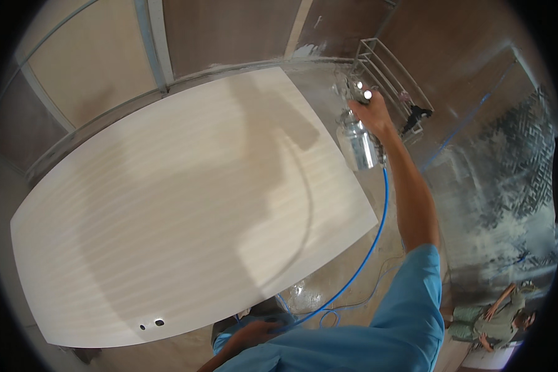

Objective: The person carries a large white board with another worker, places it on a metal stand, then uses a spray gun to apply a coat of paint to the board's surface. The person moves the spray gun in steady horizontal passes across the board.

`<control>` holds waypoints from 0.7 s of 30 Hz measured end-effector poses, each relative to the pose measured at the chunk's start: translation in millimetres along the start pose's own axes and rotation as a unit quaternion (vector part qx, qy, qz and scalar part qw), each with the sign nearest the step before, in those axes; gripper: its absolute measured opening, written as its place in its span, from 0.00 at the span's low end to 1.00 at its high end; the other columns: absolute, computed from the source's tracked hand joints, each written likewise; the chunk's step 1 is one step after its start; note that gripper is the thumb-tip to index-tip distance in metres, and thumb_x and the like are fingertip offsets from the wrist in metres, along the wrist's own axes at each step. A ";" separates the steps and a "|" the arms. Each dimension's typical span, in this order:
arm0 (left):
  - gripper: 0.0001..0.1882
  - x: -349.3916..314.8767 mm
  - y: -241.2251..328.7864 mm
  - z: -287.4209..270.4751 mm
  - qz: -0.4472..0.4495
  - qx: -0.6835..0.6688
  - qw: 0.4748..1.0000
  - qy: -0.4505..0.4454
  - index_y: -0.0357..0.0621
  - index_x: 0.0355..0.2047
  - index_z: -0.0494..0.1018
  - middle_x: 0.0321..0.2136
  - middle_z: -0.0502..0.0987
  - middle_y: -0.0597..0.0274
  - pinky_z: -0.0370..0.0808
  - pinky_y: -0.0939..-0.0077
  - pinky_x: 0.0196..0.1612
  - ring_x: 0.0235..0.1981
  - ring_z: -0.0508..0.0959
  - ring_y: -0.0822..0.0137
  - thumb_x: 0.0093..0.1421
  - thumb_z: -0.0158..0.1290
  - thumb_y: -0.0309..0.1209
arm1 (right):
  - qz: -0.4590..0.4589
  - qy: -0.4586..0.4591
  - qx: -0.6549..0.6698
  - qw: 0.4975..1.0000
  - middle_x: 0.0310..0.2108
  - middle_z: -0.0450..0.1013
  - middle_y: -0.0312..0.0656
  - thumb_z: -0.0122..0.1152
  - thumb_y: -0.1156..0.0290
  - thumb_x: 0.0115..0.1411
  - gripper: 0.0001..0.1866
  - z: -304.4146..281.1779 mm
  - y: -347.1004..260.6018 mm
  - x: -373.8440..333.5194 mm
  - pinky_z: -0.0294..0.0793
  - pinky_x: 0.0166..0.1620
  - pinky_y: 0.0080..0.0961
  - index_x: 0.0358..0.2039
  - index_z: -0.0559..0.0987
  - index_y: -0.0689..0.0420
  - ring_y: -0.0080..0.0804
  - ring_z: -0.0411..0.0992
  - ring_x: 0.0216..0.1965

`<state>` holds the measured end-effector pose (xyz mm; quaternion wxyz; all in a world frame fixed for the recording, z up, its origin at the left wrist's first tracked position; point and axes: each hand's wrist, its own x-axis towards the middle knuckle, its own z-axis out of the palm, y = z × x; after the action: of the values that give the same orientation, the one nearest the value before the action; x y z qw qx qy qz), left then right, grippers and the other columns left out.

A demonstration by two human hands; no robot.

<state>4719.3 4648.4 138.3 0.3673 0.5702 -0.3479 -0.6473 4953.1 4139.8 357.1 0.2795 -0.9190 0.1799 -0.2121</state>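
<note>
My right hand [371,115] is closed round the handle of a silver spray gun [361,144] with a shiny metal cup below. It is held out past the right end of a large white panel [186,204]. A blue air hose [378,229] hangs from the gun and curves down toward my body. Close to my waist, my left hand [257,335] is closed on the hose; its fingers are partly hidden. The panel has a pale, faintly striped surface with two small holes near its lower left edge. Shadows of my arm, the gun and the hose fall across it.
A metal rack [394,74] with a black item [417,116] on it stands beyond the gun. More thin hose [332,316] loops on the floor. Framed wall panels [93,56] run behind the white panel. Another person [493,319] is at the lower right.
</note>
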 end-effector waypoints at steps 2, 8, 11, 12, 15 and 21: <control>0.20 8.1 10.0 -3.8 -0.012 -0.029 0.999 0.012 0.48 0.51 0.75 0.40 0.81 0.46 0.74 0.58 0.44 0.41 0.81 0.50 0.67 0.49 0.47 | -0.057 -0.005 0.015 0.998 0.24 0.74 0.35 0.61 0.75 0.56 0.17 16.3 -1.6 39.5 0.71 0.29 0.22 0.47 0.79 0.64 0.20 0.70 0.23; 0.21 22.7 26.4 -8.2 -0.031 -0.077 0.996 0.021 0.48 0.50 0.76 0.40 0.81 0.46 0.74 0.58 0.44 0.41 0.81 0.48 0.69 0.47 0.48 | -0.041 0.004 0.074 0.996 0.24 0.73 0.34 0.60 0.77 0.56 0.19 52.7 -6.3 98.6 0.72 0.30 0.23 0.50 0.78 0.63 0.21 0.71 0.24; 0.21 24.5 26.4 -9.0 -0.004 -0.091 0.995 0.030 0.48 0.51 0.76 0.40 0.81 0.46 0.74 0.58 0.45 0.41 0.80 0.46 0.69 0.47 0.49 | -0.032 -0.009 0.015 0.999 0.29 0.78 0.47 0.60 0.71 0.54 0.24 46.8 -8.9 98.3 0.76 0.34 0.30 0.52 0.77 0.65 0.31 0.76 0.26; 0.21 24.7 26.0 -9.6 -0.006 -0.098 0.995 0.022 0.48 0.51 0.76 0.40 0.81 0.46 0.74 0.58 0.45 0.42 0.80 0.46 0.69 0.48 0.49 | -0.012 -0.020 0.024 0.999 0.30 0.78 0.49 0.60 0.70 0.53 0.25 41.6 -8.9 92.2 0.76 0.34 0.32 0.52 0.77 0.66 0.33 0.77 0.27; 0.21 20.3 18.7 -13.9 0.009 -0.043 0.999 0.017 0.51 0.54 0.75 0.41 0.82 0.48 0.75 0.61 0.47 0.42 0.81 0.50 0.67 0.50 0.46 | 0.077 -0.053 0.039 0.995 0.33 0.78 0.49 0.61 0.70 0.52 0.26 13.4 -4.5 46.8 0.76 0.35 0.32 0.51 0.76 0.68 0.32 0.77 0.30; 0.23 -9.9 1.0 -22.1 0.017 -0.002 1.000 0.024 0.50 0.56 0.74 0.48 0.80 0.48 0.74 0.63 0.52 0.48 0.80 0.50 0.64 0.54 0.45 | 0.099 -0.025 0.035 0.994 0.34 0.79 0.47 0.64 0.72 0.50 0.22 -12.2 -6.8 -38.0 0.75 0.36 0.30 0.46 0.78 0.67 0.28 0.77 0.30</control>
<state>4742.2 4655.8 141.5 0.3874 0.5792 -0.3473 -0.6276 4916.4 4156.8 359.3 0.3353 -0.8913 0.2558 -0.1667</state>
